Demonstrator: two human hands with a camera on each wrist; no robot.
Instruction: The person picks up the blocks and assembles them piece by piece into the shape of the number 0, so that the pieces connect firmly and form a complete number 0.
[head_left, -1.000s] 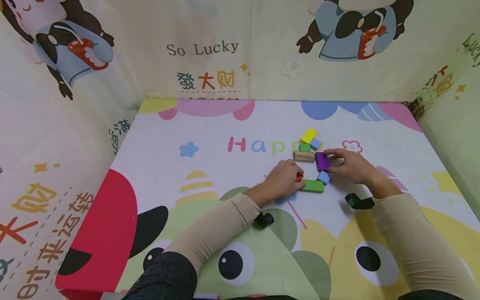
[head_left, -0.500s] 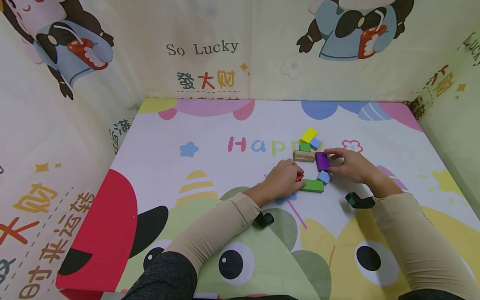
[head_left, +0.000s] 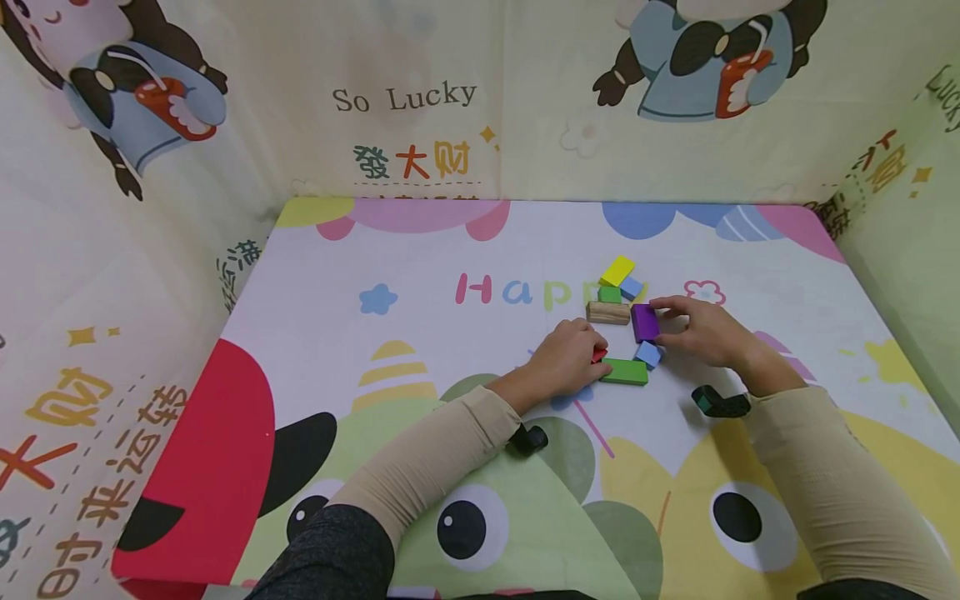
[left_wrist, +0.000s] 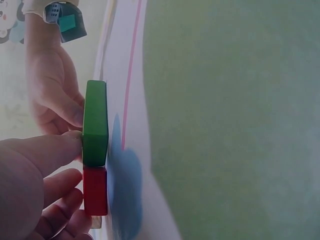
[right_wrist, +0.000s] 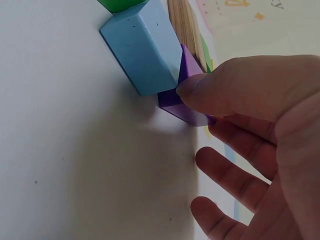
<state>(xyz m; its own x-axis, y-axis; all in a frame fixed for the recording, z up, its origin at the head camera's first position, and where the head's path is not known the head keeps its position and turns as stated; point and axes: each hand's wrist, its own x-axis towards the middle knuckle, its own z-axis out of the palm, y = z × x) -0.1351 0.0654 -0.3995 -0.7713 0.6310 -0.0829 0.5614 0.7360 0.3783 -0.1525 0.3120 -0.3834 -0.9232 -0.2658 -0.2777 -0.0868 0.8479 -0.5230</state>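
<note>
My left hand [head_left: 562,358] lies at the left end of the green block [head_left: 624,372], its thumb touching that block. Its fingers curl at a red block [left_wrist: 95,191], mostly hidden from the head view and standing end to end with the green one. With thumb and forefinger my right hand [head_left: 701,333] holds the purple block [head_left: 644,322] at its two ends; its other fingers stay off it. A light blue block [right_wrist: 142,47] sits at an angle between the purple and green blocks. Beyond the left fingers lies a wood-grain block [head_left: 608,312].
Behind the wood-grain block sit a small green block [head_left: 610,295], a small blue block [head_left: 631,288] and a yellow block [head_left: 618,271]. They rest on a printed table cover [head_left: 420,333]. A printed cloth wall [head_left: 540,108] stands along the table's back edge.
Both hands keep almost the same place. The purple block and the right fingertips have shifted very slightly to the right.
</note>
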